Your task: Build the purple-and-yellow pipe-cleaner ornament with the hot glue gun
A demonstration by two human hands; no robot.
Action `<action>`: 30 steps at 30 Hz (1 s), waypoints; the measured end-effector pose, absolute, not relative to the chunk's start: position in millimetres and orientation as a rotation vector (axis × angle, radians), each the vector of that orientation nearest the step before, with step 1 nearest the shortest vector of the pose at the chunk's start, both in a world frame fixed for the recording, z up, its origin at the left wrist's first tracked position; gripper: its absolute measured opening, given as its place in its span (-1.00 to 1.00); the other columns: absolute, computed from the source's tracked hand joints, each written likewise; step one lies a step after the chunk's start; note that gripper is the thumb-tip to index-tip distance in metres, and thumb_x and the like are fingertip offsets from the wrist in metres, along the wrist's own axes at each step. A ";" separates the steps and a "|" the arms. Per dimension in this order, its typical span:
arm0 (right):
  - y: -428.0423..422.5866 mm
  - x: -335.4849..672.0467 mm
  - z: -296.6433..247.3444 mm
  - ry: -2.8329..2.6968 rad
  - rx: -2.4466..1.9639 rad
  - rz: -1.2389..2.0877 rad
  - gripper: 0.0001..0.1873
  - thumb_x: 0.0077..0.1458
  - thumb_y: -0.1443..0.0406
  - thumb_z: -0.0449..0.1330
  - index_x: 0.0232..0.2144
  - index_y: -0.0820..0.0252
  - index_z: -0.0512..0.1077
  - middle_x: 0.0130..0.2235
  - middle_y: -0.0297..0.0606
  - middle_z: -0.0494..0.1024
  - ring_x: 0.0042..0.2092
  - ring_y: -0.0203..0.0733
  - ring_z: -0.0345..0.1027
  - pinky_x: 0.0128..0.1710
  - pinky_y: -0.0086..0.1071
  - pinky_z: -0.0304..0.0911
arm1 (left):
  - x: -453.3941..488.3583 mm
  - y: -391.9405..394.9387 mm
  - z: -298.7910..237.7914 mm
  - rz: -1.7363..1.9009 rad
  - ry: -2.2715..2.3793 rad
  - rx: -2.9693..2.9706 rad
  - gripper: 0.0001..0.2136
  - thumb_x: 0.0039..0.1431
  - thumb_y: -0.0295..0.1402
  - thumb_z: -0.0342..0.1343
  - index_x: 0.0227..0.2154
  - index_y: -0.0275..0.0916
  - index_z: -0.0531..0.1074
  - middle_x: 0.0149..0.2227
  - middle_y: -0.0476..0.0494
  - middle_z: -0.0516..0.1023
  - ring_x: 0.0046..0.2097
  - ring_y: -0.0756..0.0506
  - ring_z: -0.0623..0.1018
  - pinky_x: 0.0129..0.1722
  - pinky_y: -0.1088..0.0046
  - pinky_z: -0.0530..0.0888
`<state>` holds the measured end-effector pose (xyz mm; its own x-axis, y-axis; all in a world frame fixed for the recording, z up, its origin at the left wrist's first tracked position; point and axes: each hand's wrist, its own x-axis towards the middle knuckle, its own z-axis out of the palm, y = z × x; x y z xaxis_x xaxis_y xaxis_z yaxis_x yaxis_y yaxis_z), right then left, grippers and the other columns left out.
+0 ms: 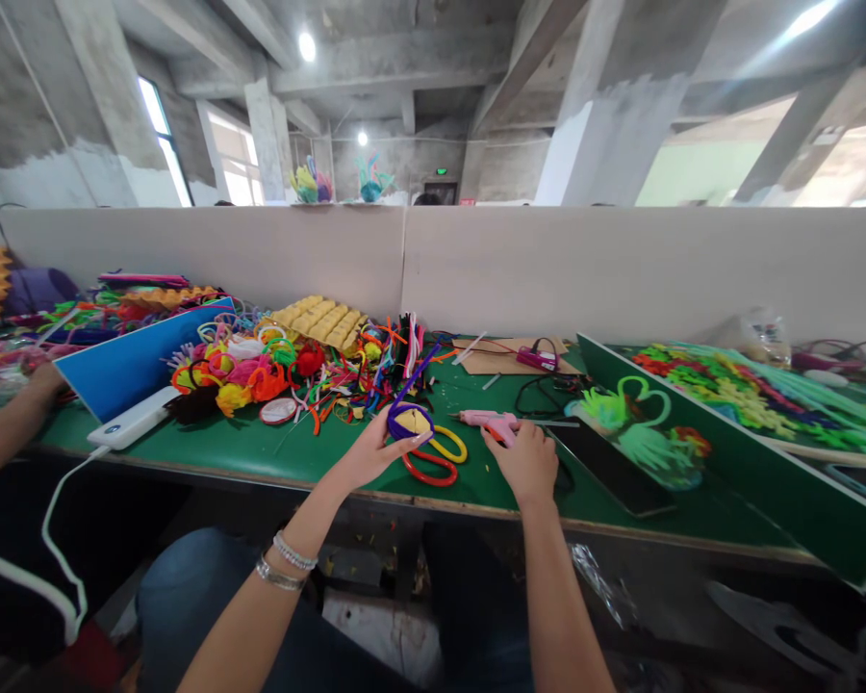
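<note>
Between the fingers and thumb of my left hand (372, 449) is a purple pipe-cleaner ring (392, 423) with a pale yellow centre; a purple stem sticks up from it. Scissors with one yellow and one red handle loop (433, 478) lie on the green table just beyond that hand. My right hand (532, 465) is wrapped around a pink glue gun (487, 420), its nozzle pointing left toward the purple piece. A small gap separates nozzle and ring. The glue gun's trigger area is partly covered by my fingers.
Colourful pipe cleaners and pompoms (267, 371) pile up at left, beside a blue divider (151, 356) and white power strip (134, 421). At right lie a black phone (610, 467), a green pipe-cleaner swan (649, 438) and a green divider (736, 462). Another person's arm (14, 423) reaches in at far left.
</note>
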<state>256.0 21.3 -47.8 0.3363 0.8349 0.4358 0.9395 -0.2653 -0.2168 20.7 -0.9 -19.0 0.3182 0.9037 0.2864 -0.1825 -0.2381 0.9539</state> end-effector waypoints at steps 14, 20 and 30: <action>13.6 250.9 -29.9 -1.375 -2.046 -0.017 -0.49 -0.05 -0.05 0.07 -0.19 0.21 0.31 -0.27 -0.10 0.50 -0.28 -0.02 0.39 -0.45 -0.35 0.09 | 14.7 -1.9 -16.2 1.254 0.936 1.808 -0.51 -0.07 -0.20 0.22 -0.07 -0.25 0.28 -0.08 -0.23 0.42 -0.03 -0.17 0.43 0.03 0.24 0.33; 4.5 246.2 -13.7 -1.358 -1.708 -0.087 -0.29 -0.24 -0.19 0.12 -0.19 0.21 0.30 -0.26 -0.11 0.49 -0.29 -0.02 0.35 -0.44 -0.33 0.13 | 13.8 0.7 -19.5 1.249 1.019 1.873 -0.45 -0.05 -0.15 0.19 -0.01 -0.26 0.20 -0.02 -0.26 0.39 0.01 -0.17 0.41 0.05 0.21 0.33; -14.7 235.1 4.7 -1.536 -1.380 -0.269 -0.52 -0.08 -0.04 0.12 -0.24 0.19 0.28 -0.29 -0.17 0.48 -0.37 -0.17 0.34 -0.46 -0.39 0.18 | 16.3 0.0 -17.6 1.298 1.034 1.917 -0.50 -0.02 -0.19 0.18 -0.05 -0.27 0.20 -0.05 -0.24 0.40 -0.02 -0.13 0.44 0.02 0.26 0.36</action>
<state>235.1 -14.7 4.7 0.1649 0.6155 0.7707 0.8410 0.3205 -0.4359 16.3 0.0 -17.6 0.2196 0.8532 0.4731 0.2703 -0.5191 0.8108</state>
